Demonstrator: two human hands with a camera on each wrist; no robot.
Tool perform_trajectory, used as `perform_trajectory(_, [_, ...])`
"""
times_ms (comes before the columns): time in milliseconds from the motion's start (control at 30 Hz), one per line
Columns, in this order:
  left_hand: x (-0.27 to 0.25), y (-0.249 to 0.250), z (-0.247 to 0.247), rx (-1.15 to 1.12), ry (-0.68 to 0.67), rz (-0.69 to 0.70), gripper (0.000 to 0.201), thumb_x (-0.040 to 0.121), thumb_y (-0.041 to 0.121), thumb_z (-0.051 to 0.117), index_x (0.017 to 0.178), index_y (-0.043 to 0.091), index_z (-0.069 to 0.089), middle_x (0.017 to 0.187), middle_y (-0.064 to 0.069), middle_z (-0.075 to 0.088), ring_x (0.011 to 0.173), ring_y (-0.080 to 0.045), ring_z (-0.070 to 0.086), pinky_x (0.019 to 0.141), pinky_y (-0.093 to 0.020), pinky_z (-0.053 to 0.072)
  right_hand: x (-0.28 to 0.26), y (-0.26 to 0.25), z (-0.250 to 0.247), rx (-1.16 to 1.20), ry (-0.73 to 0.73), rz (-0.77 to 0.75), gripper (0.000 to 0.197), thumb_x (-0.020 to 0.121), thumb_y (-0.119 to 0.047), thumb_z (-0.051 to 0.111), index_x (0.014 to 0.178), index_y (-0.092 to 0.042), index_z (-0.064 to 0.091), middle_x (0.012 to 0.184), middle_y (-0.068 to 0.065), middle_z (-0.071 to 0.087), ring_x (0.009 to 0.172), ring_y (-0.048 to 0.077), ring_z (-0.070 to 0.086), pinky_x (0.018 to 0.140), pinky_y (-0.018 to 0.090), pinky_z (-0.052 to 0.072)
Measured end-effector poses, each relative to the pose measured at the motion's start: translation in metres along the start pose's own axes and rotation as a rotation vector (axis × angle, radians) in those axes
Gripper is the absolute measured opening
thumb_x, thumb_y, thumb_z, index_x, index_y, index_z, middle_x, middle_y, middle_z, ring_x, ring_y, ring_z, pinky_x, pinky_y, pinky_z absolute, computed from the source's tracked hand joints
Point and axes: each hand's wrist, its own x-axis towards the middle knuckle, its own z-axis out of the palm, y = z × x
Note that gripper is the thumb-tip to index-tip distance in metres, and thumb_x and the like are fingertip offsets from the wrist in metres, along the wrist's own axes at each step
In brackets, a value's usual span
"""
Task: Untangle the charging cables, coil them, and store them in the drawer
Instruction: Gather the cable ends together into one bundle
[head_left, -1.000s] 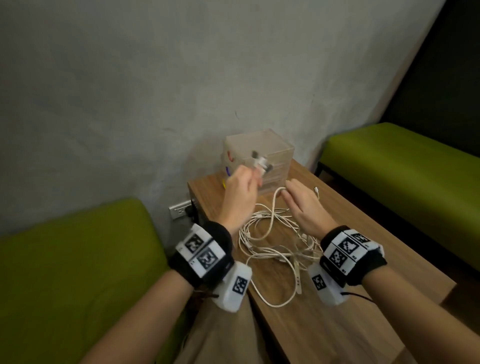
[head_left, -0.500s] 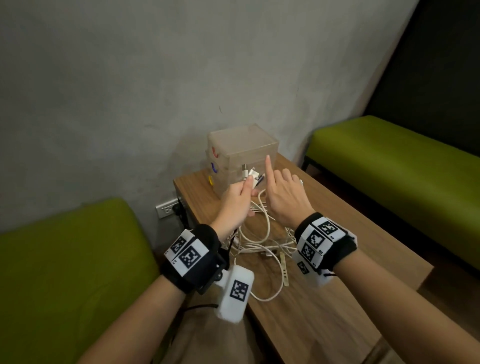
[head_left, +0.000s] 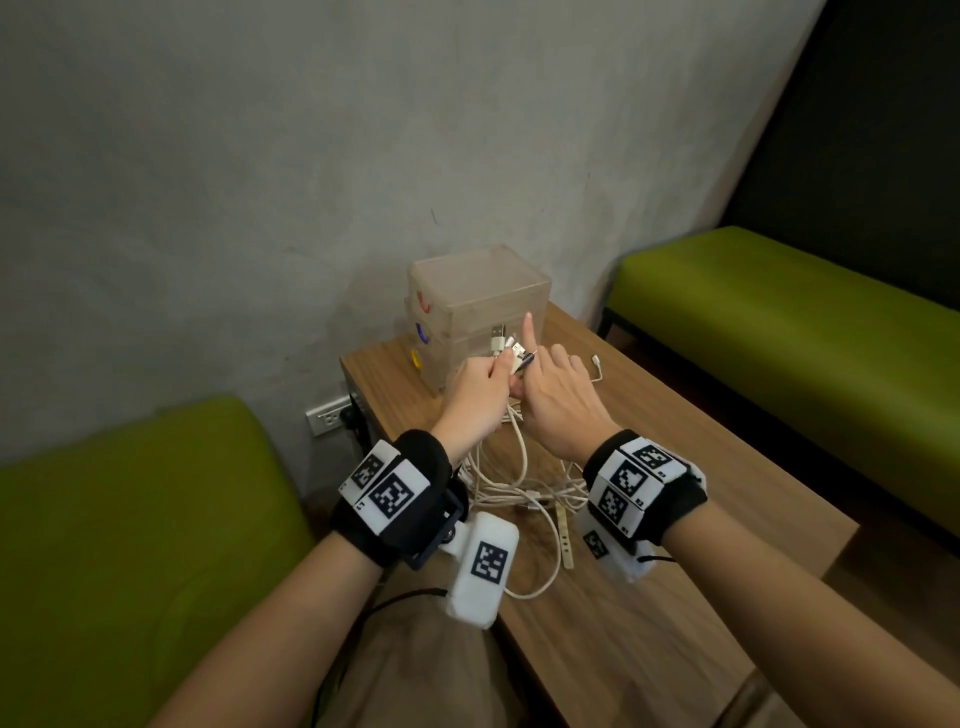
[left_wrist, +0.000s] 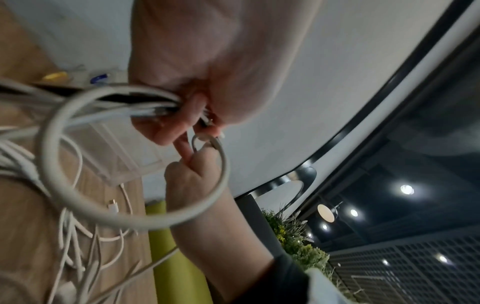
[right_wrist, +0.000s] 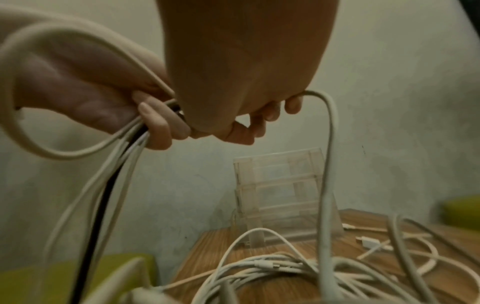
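A tangle of white charging cables (head_left: 519, 488) lies on the wooden table (head_left: 675, 467), with strands rising to both hands. My left hand (head_left: 493, 369) is raised before the clear drawer unit (head_left: 478, 296) and grips a bunch of cable ends, among them a black strand; their USB plugs (head_left: 501, 345) stick up above its fingers. My right hand (head_left: 550, 384) is right beside it, index finger pointing up. In the right wrist view its other fingers curl round one white cable (right_wrist: 327, 164) that drops to the pile. The drawers look closed.
The drawer unit has red, blue and yellow handles and stands at the table's far end against the grey wall. A loose cable end (head_left: 596, 364) lies to its right. Green benches (head_left: 779, 322) flank the table, and a wall outlet (head_left: 327, 415) sits low on the left.
My right hand has lifted off the pile on the table and come up against my left hand, index finger raised. The left hand still holds the plug ends up.
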Motion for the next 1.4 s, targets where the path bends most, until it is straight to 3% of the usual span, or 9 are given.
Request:
perform_trajectory(67, [0.002, -0.001, -0.002, 0.050, 0.041, 0.053, 0.048, 0.099, 0.032, 0.033, 0.055, 0.019, 0.048, 0.058, 0.003, 0.051, 0.054, -0.009, 0.046, 0.053, -0.014, 0.037, 0.001, 0.001, 0.002, 0.157, -0.071, 0.018, 0.061, 0.084, -0.011, 0.021, 0.142, 0.006, 0.014, 0.114, 0.017, 0.053, 0.086, 0.027, 0.045, 0.076, 0.036, 0.036])
perform_trajectory(167, [0.008, -0.006, -0.012, -0.176, 0.125, 0.001, 0.045, 0.098, 0.036, 0.033, 0.061, 0.016, 0.048, 0.059, 0.001, 0.049, 0.042, -0.006, 0.045, 0.052, -0.024, 0.041, -0.005, 0.014, 0.005, 0.540, -0.172, 0.069, 0.072, 0.090, -0.002, 0.036, 0.146, -0.010, -0.010, 0.073, 0.006, 0.049, 0.066, 0.022, 0.045, 0.068, 0.035, 0.039])
perform_trajectory(333, [0.023, -0.006, -0.053, -0.442, 0.378, 0.002, 0.041, 0.100, 0.033, 0.028, 0.063, 0.018, 0.037, 0.062, 0.000, 0.038, 0.030, -0.001, 0.034, 0.032, -0.012, 0.028, -0.025, 0.042, 0.018, 0.534, -0.233, 0.138, 0.024, 0.098, -0.015, 0.038, 0.112, -0.009, 0.057, 0.096, 0.010, 0.062, 0.083, 0.020, 0.056, 0.074, 0.030, 0.042])
perform_trajectory(533, [0.011, -0.017, -0.036, -0.573, 0.143, -0.056, 0.041, 0.100, 0.031, 0.027, 0.067, 0.015, 0.046, 0.075, -0.005, 0.057, 0.031, -0.001, 0.031, 0.036, -0.015, 0.033, -0.020, 0.041, 0.000, 0.709, -0.023, 0.179, 0.038, 0.097, -0.029, 0.040, 0.065, -0.015, 0.054, 0.058, -0.006, 0.050, 0.053, 0.008, 0.046, 0.058, 0.026, 0.036])
perform_trajectory(700, [-0.009, -0.019, 0.006, -0.647, -0.124, -0.023, 0.041, 0.099, 0.029, 0.029, 0.070, 0.006, 0.046, 0.055, 0.007, 0.049, 0.033, -0.001, 0.026, 0.039, -0.015, 0.034, -0.009, 0.010, -0.015, 0.657, -0.072, -0.058, 0.024, 0.100, -0.023, 0.031, 0.092, -0.014, 0.051, 0.072, 0.004, 0.061, 0.059, 0.015, 0.057, 0.059, 0.035, 0.047])
perform_trajectory(800, [-0.013, -0.012, 0.015, -0.716, -0.014, -0.017, 0.040, 0.100, 0.028, 0.028, 0.100, -0.004, 0.052, 0.038, 0.012, 0.037, 0.031, -0.001, 0.027, 0.034, -0.014, 0.029, -0.004, 0.001, -0.020, 0.752, -0.117, -0.116, 0.016, 0.099, -0.015, 0.032, 0.092, -0.013, 0.046, 0.076, -0.012, 0.058, 0.063, -0.005, 0.059, 0.066, 0.023, 0.052])
perform_trajectory(900, [-0.011, -0.011, 0.005, -0.696, 0.140, 0.019, 0.048, 0.100, 0.028, 0.026, 0.089, -0.008, 0.056, 0.031, 0.006, 0.040, 0.029, 0.000, 0.034, 0.033, -0.013, 0.029, -0.003, -0.006, -0.021, 0.698, -0.028, -0.173, 0.021, 0.099, -0.019, 0.040, 0.112, -0.014, 0.055, 0.069, -0.024, 0.054, 0.059, -0.011, 0.054, 0.061, 0.010, 0.042])
perform_trajectory(1233, [0.024, 0.011, -0.080, -1.062, 0.672, 0.139, 0.036, 0.101, 0.028, 0.028, 0.067, 0.017, 0.034, 0.055, 0.003, 0.035, 0.035, -0.001, 0.034, 0.035, -0.016, 0.032, -0.028, 0.037, 0.008, 0.688, -0.180, 0.134, 0.025, 0.094, -0.021, 0.052, 0.082, -0.007, 0.069, 0.074, 0.003, 0.064, 0.064, 0.011, 0.053, 0.063, 0.027, 0.039])
perform_trajectory(1400, [0.026, 0.003, -0.082, -0.807, 0.470, 0.141, 0.033, 0.101, 0.026, 0.028, 0.076, 0.015, 0.045, 0.076, -0.005, 0.058, 0.031, -0.002, 0.025, 0.036, -0.015, 0.031, -0.032, 0.046, 0.004, 0.680, -0.066, 0.167, 0.018, 0.092, -0.021, 0.054, 0.088, -0.011, 0.069, 0.076, -0.007, 0.059, 0.071, 0.006, 0.052, 0.065, 0.019, 0.039])
